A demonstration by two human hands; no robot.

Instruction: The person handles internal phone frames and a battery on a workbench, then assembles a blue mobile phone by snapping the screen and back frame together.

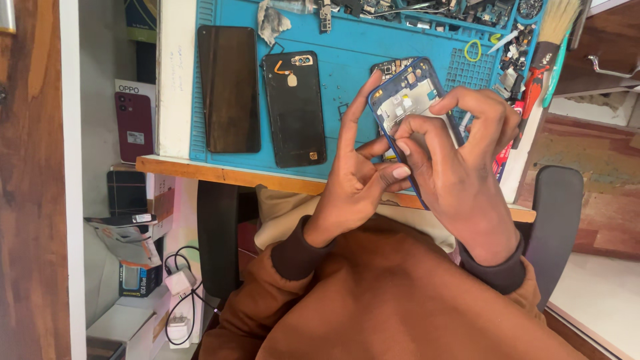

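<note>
Repair corner, seen from above: wooden bench (pixel 200 172) edge with a blue mat (pixel 353 60) laid on it, shelving and boxes off to the left, a chair arm at lower right.

Phone frame (pixel 410 100): blue-rimmed, opened, internals and shield plates facing up. Held in the air above the near edge of the bench, over the mat, not resting on it. Long axis runs from upper left to lower right, tilted, far end toward the mat's parts tray, near end dropping toward the right wrist.

Left hand (pixel 357 173): index finger stretched up along the frame's left rim, thumb and remaining fingers curled beneath the lower part. Grasping the frame from the left side and below.

Right hand (pixel 460 167): arched over the frame from the right, index finger hooked on the upper right rim, thumb tip pressed down on the interior near mid-length. Also grasping the frame. Both hands touch it; the right covers more of it and has the working fingertip inside the shell.

On the mat, well apart to the left: a dark screen panel (pixel 230 87) and a black back cover (pixel 295 107), both flat, long axes pointing away from the person. A brush (pixel 553 33) and loose small parts lie at the far right.
</note>
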